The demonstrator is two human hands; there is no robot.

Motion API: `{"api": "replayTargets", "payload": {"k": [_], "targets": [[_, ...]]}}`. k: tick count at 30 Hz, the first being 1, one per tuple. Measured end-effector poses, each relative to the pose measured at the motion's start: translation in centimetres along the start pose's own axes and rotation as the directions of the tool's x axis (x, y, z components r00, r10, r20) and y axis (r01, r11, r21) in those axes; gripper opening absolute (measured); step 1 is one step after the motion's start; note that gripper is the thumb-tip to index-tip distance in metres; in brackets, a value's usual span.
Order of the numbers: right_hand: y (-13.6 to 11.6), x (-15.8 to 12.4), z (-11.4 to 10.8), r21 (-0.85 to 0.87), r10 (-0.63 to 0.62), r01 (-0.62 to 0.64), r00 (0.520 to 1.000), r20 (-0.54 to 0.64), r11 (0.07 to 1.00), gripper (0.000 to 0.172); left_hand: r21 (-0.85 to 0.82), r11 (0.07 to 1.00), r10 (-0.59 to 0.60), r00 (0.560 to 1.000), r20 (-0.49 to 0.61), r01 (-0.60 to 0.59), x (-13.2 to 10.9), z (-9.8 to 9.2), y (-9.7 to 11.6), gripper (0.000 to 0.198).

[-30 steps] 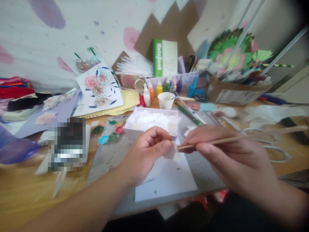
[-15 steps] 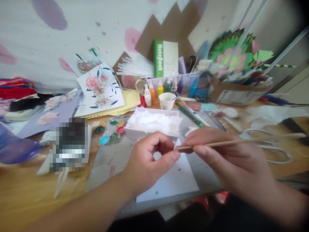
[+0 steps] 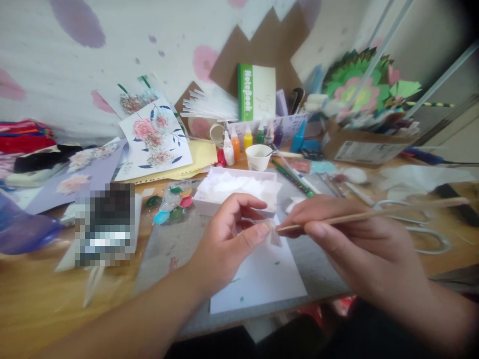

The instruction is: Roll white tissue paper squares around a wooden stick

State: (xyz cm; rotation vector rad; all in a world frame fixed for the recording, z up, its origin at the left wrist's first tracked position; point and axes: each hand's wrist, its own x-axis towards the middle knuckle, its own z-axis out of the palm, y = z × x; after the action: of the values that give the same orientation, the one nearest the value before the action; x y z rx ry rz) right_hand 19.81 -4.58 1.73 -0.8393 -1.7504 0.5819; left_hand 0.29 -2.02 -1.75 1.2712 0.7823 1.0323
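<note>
My left hand (image 3: 228,242) pinches a small, pale, see-through piece (image 3: 276,237) between thumb and forefinger; whether it is paper or cloth I cannot tell. A thin wooden stick (image 3: 348,217) lies in my right hand (image 3: 359,249), gripped like a pen. Its tip is right at the edge of the pale piece. Below both hands lies a white sheet of paper (image 3: 262,284) with a few green marks. Just behind them stands an open white box (image 3: 209,205) full of thin white pieces (image 3: 239,185).
The sheet and box rest on a grey mat (image 3: 164,269). To the left is a paint palette (image 3: 175,214). Behind stand a paper cup (image 3: 258,158) and several paint bottles (image 3: 247,137). Scissors (image 3: 430,239) lie to the right, partly behind my right hand.
My left fingers have opened out a little, and the pale piece now shows between them and the stick's tip. The stick's far end has dipped slightly.
</note>
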Motion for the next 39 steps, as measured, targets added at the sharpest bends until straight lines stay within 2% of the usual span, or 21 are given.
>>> {"api": "replayTargets", "payload": {"k": [3,7,16,22,32,39], "targets": [[-0.02,0.06,0.16,0.043,0.021,-0.020,1.000,-0.012,0.999,0.015,-0.077,0.995,-0.065,0.995,0.077,0.071,0.09,0.12,-0.07,0.025],[-0.12,0.10,0.22,0.062,0.032,-0.032,0.999,-0.006,0.998,0.015,-0.094,0.987,-0.121,0.989,0.086,0.129,0.25,0.09,-0.20,0.022],[-0.32,0.11,-0.19,0.092,0.027,-0.027,1.000,0.002,0.995,0.011,-0.146,0.975,-0.150,0.981,0.121,0.167,0.55,0.13,0.02,0.030],[-0.42,0.16,-0.07,0.074,0.018,-0.020,1.000,0.024,0.997,0.016,-0.155,0.971,-0.158,0.977,0.142,0.180,0.53,0.17,0.06,0.031],[-0.50,0.24,-0.30,0.026,0.003,-0.004,0.999,0.035,1.000,0.017,-0.158,0.972,-0.154,0.980,0.129,0.173,0.52,0.30,0.19,0.031],[-0.57,0.17,-0.16,0.060,0.022,-0.024,0.999,0.027,0.998,0.016,-0.183,0.967,-0.156,0.979,0.133,0.179,0.44,0.28,0.13,0.030]]}}
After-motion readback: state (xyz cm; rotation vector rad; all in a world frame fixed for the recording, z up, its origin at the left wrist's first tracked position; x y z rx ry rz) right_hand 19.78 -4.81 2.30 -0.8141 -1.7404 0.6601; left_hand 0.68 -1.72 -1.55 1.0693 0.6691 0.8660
